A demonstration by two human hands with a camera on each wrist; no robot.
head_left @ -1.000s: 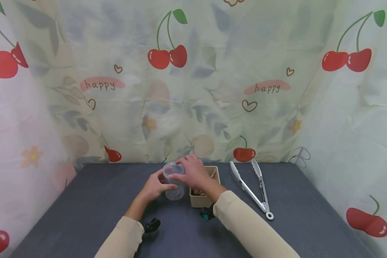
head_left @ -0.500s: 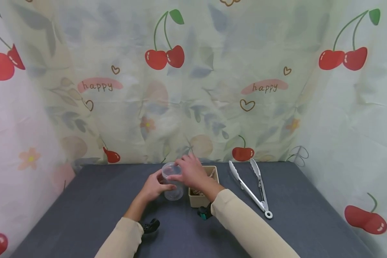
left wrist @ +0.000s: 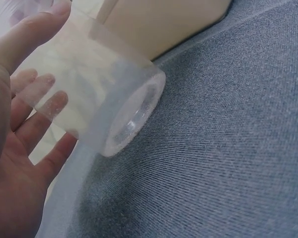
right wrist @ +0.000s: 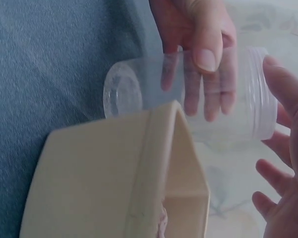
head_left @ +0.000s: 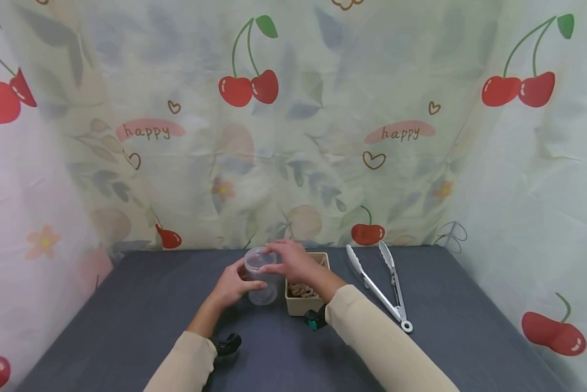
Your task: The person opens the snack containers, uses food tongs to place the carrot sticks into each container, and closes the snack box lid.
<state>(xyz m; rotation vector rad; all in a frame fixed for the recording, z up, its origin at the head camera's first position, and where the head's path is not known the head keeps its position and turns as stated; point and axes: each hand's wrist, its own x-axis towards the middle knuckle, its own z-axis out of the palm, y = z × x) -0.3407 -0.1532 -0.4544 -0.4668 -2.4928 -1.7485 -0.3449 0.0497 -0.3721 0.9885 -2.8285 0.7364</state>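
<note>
Beside the box point(head_left: 299, 307), your left hand point(head_left: 230, 285) cups a jar point(left wrist: 102, 87), right hand point(head_left: 294, 261) pinching its rim point(right wrist: 262, 96); uneven pressure risks tipping.

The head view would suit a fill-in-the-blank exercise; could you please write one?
The clear cylindrical plastic jar is gripped below its rim by the person's ____ hand.
In the picture, the beige rectangular plastic box stands to the ____ of the jar.
The silver metal tongs lie ____ (open or closed) on the dark grey cloth.
Missing words: left; right; open.
</note>
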